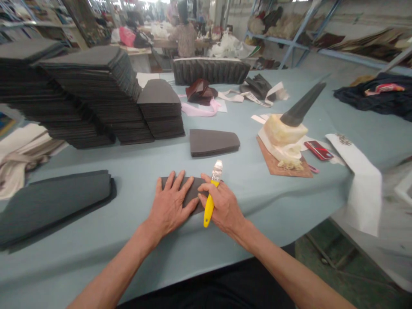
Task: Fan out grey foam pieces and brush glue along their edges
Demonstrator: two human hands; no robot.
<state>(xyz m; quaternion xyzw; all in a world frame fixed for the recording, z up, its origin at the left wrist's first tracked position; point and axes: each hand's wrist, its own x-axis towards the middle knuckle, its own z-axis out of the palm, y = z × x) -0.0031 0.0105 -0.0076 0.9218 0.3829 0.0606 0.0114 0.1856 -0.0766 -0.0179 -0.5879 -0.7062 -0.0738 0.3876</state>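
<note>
Flat on the table in front of me lies a dark grey cut piece, mostly covered by my hands. My left hand presses on it with the fingers spread. A paintbrush with a yellow handle and whitish bristles is held in my right hand, bristles pointing away from me. The fingers of that hand also rest at the right end of the piece. Just beyond sits a small stack of similar grey pieces. To the left is a pile of larger dark pieces.
Tall stacks of dark pieces stand at the back left. On the right, a yellowish glue-crusted container with a dark upright handle sits on a brown board. Beside it lie a red box and a white strip hanging over the edge.
</note>
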